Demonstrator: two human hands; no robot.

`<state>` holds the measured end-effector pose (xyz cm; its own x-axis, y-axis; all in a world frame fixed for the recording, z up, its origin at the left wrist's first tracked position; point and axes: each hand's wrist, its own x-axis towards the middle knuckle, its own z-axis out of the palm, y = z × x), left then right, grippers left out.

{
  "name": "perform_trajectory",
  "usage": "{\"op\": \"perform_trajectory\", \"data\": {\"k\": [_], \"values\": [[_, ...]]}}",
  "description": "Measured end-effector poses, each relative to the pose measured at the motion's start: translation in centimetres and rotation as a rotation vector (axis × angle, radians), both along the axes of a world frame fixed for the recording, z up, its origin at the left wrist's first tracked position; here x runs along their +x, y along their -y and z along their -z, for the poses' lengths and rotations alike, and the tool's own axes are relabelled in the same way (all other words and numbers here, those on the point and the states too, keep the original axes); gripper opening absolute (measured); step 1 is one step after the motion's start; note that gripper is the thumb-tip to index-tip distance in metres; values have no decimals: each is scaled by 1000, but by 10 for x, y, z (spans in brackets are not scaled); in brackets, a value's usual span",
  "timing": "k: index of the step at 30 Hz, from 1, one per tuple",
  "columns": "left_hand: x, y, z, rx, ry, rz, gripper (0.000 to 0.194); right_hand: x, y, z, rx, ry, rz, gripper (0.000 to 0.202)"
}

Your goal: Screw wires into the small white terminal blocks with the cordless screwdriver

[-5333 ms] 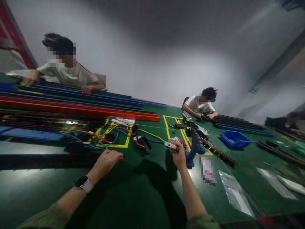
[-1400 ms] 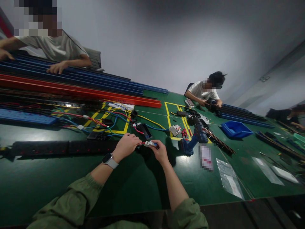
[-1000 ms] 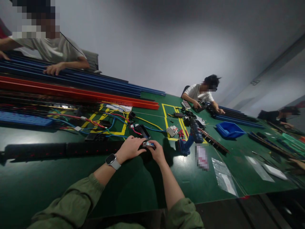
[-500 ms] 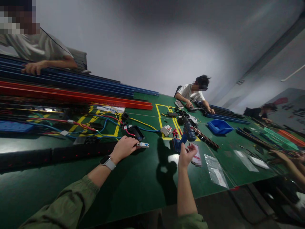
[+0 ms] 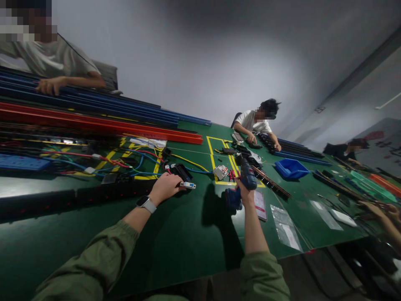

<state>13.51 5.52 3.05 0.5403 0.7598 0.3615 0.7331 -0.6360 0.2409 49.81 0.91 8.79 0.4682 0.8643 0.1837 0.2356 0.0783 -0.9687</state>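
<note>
My left hand (image 5: 165,187) is closed on a small white circuit breaker (image 5: 188,185), which sticks out past the fingertips just above the table. Beside it lies a black open box-like part (image 5: 182,172) with red and blue wires running to it. My right hand (image 5: 246,193) is wrapped round the handle of a blue cordless drill (image 5: 249,179); its battery base (image 5: 233,201) points toward me. Behind the drill are a cluster of white breakers (image 5: 220,172) and red small parts (image 5: 232,175). A phone-like flat item (image 5: 260,205) lies right of my right wrist.
Orange (image 5: 150,133) and blue rails (image 5: 131,109) run along the left back. A black power strip (image 5: 106,194) lies left of my left hand. A blue bin (image 5: 291,168) and plastic bags (image 5: 285,228) are at right. Co-workers sit across and to the right.
My right hand has moved forward onto the drill handle and closed round it; before, it was open just in front of it. My left hand keeps hold of the circuit breaker.
</note>
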Motion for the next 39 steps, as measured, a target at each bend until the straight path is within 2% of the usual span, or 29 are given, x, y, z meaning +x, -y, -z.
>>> {"op": "perform_trajectory", "data": {"k": [2, 5, 10, 13, 17, 21, 26, 39], "values": [[0, -2, 1, 10, -2, -6, 34, -18, 18, 1, -29, -15, -63, 36], [0, -3, 3, 17, -10, -18, 35, -55, 49, 1, -133, -63, -233, 33], [2, -2, 5, 21, -22, -50, 36, -110, 94, -5, -280, -115, -388, 37], [2, -2, 4, 19, -18, -58, 36, -128, 115, -7, -364, -87, -474, 42], [2, -1, 3, 22, -16, -60, 35, -144, 135, -6, -452, -80, -499, 40], [2, -1, 3, 22, -12, -61, 32, -159, 143, -10, -523, -100, -520, 34], [2, -3, 4, 27, -4, -64, 35, -173, 140, -16, -518, -56, -472, 30], [-2, -24, 6, 33, 19, -35, 24, -192, 128, -12, -511, -61, -432, 27]]}}
